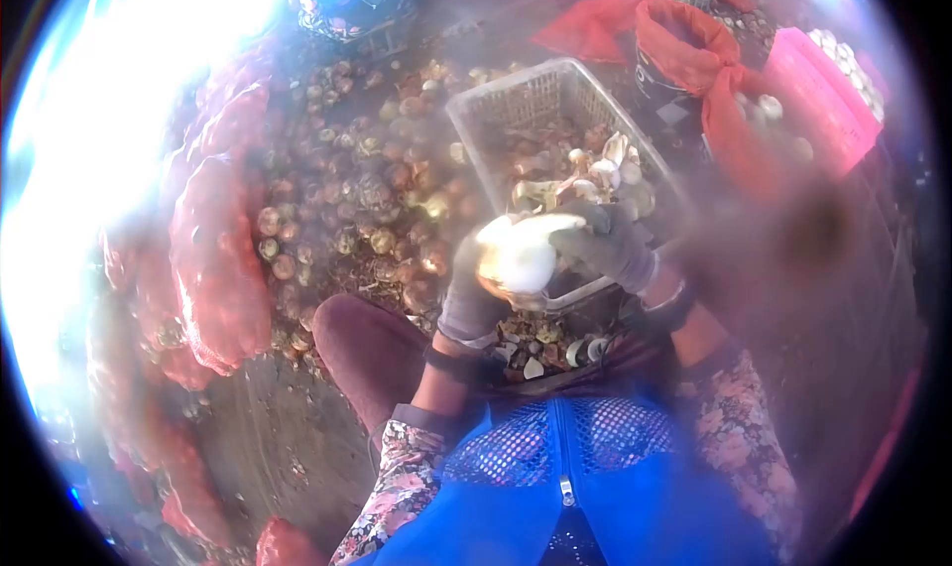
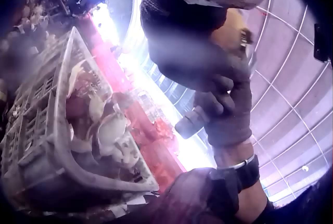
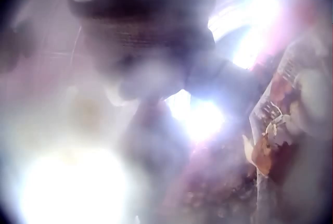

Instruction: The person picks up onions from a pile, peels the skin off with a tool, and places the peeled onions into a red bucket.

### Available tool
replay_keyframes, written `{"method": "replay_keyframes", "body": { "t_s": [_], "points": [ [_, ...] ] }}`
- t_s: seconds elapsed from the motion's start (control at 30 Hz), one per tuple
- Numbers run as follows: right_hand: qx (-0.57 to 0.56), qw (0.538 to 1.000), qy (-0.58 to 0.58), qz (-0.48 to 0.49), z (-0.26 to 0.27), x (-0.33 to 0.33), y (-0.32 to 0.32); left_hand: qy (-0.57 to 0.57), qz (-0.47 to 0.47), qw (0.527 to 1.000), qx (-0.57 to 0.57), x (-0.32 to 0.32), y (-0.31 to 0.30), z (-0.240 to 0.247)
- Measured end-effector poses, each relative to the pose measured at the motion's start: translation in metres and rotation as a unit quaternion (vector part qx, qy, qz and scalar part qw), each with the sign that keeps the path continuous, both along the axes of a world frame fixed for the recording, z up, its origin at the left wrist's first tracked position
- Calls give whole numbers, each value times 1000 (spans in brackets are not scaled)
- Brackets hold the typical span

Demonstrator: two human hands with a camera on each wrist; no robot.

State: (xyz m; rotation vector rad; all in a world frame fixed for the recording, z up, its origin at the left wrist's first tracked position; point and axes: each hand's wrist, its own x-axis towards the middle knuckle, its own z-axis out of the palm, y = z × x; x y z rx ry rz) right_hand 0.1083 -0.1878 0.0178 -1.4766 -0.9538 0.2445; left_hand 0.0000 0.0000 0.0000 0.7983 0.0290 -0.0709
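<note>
In the head view, my gloved left hand [image 1: 468, 293] holds a pale onion [image 1: 521, 266] with brown skin on its underside. A white pointed flap of the onion reaches across to my gloved right hand [image 1: 613, 249], whose fingers pinch at it. The left wrist view has the left hand's dark glove [image 2: 179, 42] in front, and the onion's brown side with its root end shows beyond it. There the right hand's fingers are curled; I cannot tell whether they also grip a tool. Glare blurs most of the right wrist view.
Beyond the hands a plastic crate [image 1: 511, 82] holds peeled onions and skins. Many unpeeled onions [image 1: 367, 189] cover the ground at left, beside full red mesh sacks [image 1: 220, 258]. A red-lined bucket [image 1: 684, 45] and a pink crate [image 1: 818, 100] of white onions stand at far right.
</note>
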Motion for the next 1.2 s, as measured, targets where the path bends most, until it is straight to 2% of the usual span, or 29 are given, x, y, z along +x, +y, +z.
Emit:
{"method": "replay_keyframes", "body": {
  "t_s": [0.07, 0.13, 0.2, 0.3, 0.43, 0.53, 0.63, 0.8, 0.9, 1.0, 1.07, 1.1, 1.17, 1.2],
  "points": [
    [-21, 987, -157, -11, 11, -5, 0, 14, 18, 1000, 20, 2, -11, 6],
    [-74, 996, -35, -29, 12, -10, -9, 34, 36, 998, -43, 2, -32, 2],
    [-81, 989, -85, -89, 13, -18, -17, 44, 67, 995, -60, -4, -50, 8],
    [-65, 977, -141, -148, 7, -18, -13, -1, 66, 996, 60, -6, -32, 18],
    [-99, 949, -210, -212, 4, 7, -26, -25, 45, 996, 72, -14, -31, 9],
    [-138, 934, -206, -256, 9, 27, -39, -41, 94, 994, 39, -11, -33, 13],
    [-102, 943, -215, -231, 1, 18, -33, -68, 116, 986, 95, -12, -30, 6],
    [-40, 954, -247, -162, -19, -33, 4, -117, 151, 971, 146, -21, -33, 28],
    [-46, 986, -113, -113, -8, -55, 9, -103, 183, 961, 178, -23, -35, 15],
    [-90, 978, -135, -132, -14, -51, 12, -95, 204, 951, 210, -25, -39, 14],
    [-104, 958, -216, -157, -25, -45, 15, -73, 194, 953, 222, -27, -38, 17],
    [-111, 945, -257, -168, -30, -41, 17, -108, 200, 933, 278, -25, -37, 12],
    [-188, 938, -239, -168, -40, -36, 19, -177, 208, 880, 389, -20, -31, -7],
    [-202, 935, -244, -161, -45, -31, 18, -175, 203, 880, 393, -18, -30, -7]
  ]
}}
